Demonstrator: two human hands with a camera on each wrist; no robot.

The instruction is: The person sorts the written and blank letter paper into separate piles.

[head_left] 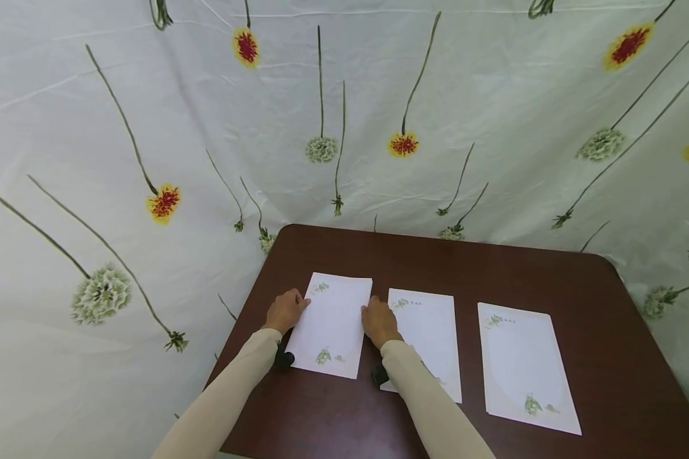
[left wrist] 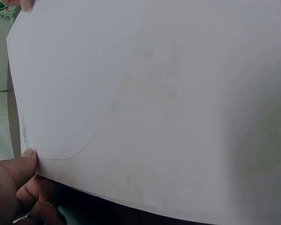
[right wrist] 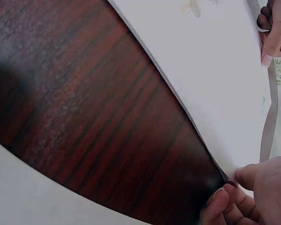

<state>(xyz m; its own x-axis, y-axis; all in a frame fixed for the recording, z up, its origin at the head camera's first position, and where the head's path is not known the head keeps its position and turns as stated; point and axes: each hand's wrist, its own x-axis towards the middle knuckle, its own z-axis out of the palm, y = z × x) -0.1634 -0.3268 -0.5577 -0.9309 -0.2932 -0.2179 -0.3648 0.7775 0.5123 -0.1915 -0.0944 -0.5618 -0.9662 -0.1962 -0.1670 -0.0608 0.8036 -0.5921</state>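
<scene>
White sheets of paper (head_left: 337, 325) with small green plant prints lie at the left of the table, slightly askew. My left hand (head_left: 285, 312) pinches their left edge, the thumb on top and the fingers underneath, as the left wrist view shows with the hand (left wrist: 14, 187) at a paper corner. On the opposite edge, my right hand (head_left: 381, 322) pinches the sheets between thumb and fingers; the right wrist view has this hand (right wrist: 257, 192) at the lower right. A thin layered edge shows along the paper (right wrist: 210, 84).
A second printed paper (head_left: 427, 325) lies just right of my right hand, partly covered by that forearm. Farther right is a third paper (head_left: 525, 370). All are on a dark brown wooden table (head_left: 436, 258), with a flower-patterned white cloth (head_left: 367, 115) hanging behind it.
</scene>
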